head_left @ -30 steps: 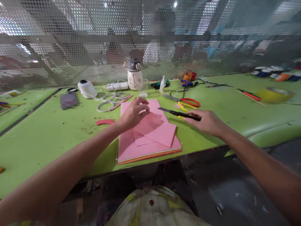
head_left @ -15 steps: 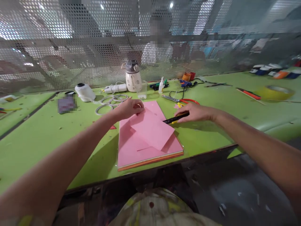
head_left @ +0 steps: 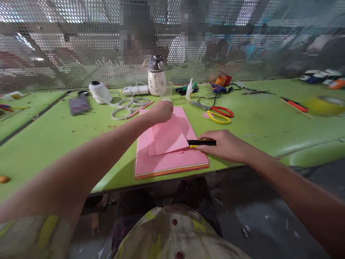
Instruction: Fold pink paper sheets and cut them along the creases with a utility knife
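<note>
Nearest the person, a rectangular pile of pink paper sheets with an orange layer below (head_left: 172,163) lies at the front edge of the green table (head_left: 113,162), and on it rests a smaller loose pink paper piece (head_left: 169,140), apparently two layers. The right hand (head_left: 223,145) has a closed grip around a slim black-and-yellow cutter (head_left: 205,142), whose front end meets the loose piece's right corner. A steady, shallow stroke with the blade flat would suit the thin paper, and pressing hard could score the sheets below. Farther in, the left hand (head_left: 162,111) is curled closed at the loose piece's far end and seems to pinch it; keeping the paper taut there, with the fingers off the blade's line, would help. The blade is out of sight at the paper, so its angle and depth cannot be told, and the left fingertips are hidden by the hand itself. Beyond, a clear plastic cup (head_left: 169,88) is hard to make out, and figures behind the grey perforated screen (head_left: 88,64) are blurred.
</note>
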The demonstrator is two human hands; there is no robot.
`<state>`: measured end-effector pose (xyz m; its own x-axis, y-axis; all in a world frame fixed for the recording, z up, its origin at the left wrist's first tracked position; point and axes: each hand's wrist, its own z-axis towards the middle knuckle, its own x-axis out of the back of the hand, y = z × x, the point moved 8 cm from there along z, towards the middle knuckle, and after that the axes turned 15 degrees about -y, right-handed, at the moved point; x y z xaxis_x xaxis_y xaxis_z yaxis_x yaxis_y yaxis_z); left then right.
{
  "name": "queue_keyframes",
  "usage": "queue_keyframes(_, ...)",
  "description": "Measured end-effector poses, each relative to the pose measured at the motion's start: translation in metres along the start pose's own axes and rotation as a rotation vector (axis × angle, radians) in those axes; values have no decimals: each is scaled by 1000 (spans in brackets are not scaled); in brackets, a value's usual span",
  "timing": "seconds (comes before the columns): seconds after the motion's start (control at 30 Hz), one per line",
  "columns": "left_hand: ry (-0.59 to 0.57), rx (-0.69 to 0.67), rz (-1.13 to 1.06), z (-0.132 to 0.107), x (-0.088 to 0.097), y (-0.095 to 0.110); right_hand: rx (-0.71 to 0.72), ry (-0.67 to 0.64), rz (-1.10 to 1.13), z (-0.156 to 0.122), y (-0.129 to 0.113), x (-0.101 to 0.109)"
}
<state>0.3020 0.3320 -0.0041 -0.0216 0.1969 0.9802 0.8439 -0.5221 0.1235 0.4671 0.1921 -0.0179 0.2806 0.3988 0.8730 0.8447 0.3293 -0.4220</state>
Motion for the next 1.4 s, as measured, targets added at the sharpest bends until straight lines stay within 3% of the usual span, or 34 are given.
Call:
queue_keyframes(0.1, 110, 3, 82, -16, 0, 12, -11, -6, -27, 0, 0, -6)
queue_keyframes(0.2, 177, -105, 127, -38, -10, 30, -44, 11, -23, -3, 7, -9)
queue_keyframes(0.33, 143, -389, 94, -58, -35, 54, -31, 44, -25, -7, 11, -8)
queue_keyframes(0.43, 119, -563, 78, -67, -48, 60, -6, 38, -31, -10, 13, -8)
queue_keyframes(0.73, -26, -478, 113, -57, -56, 45, 71, 75, -65, -26, 29, -2)
queue_keyframes(0.87, -5, -486, 208, -60, -58, 48, 72, 71, -71, -28, 31, -2)
queue_keyframes(1.23, 49, -459, 189, -63, -59, 49, 93, 128, -22, -42, 28, -4)
queue_keyframes(1.4, 59, -458, 186, -64, -56, 50, 93, 93, -22, -31, 24, -1)
